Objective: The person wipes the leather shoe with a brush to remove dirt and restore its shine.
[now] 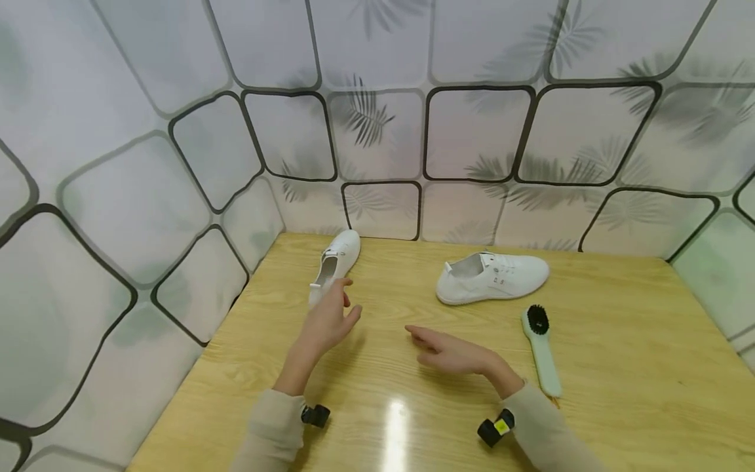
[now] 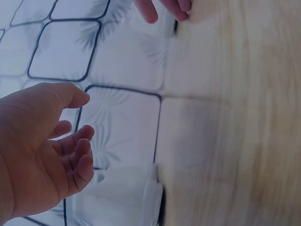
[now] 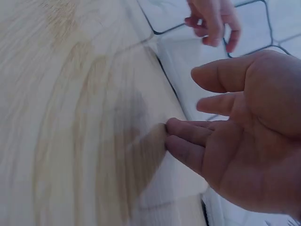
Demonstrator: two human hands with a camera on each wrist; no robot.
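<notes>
My left hand (image 1: 328, 322) hovers by the heel of a white lace-up shoe (image 1: 348, 247), hiding part of it in the head view. That shoe points toward the back wall. In the left wrist view its fingers (image 2: 83, 170) are loosely bent with nothing between them. To the right, my right hand (image 1: 451, 351) reaches inward over the tabletop, fingers nearly straight and holding nothing. A second white shoe (image 1: 501, 278) lies beyond it, toe to the right. Near the right forearm is a pale green brush (image 1: 545, 360) with black bristles facing up.
The yellow wood table (image 1: 637, 341) meets a patterned fabric wall (image 1: 472, 131) at the back and another at the left. Each wrist wears a small black camera, the left one (image 1: 316, 415) and the right one (image 1: 495, 427). A bright glare shows at the table's front middle.
</notes>
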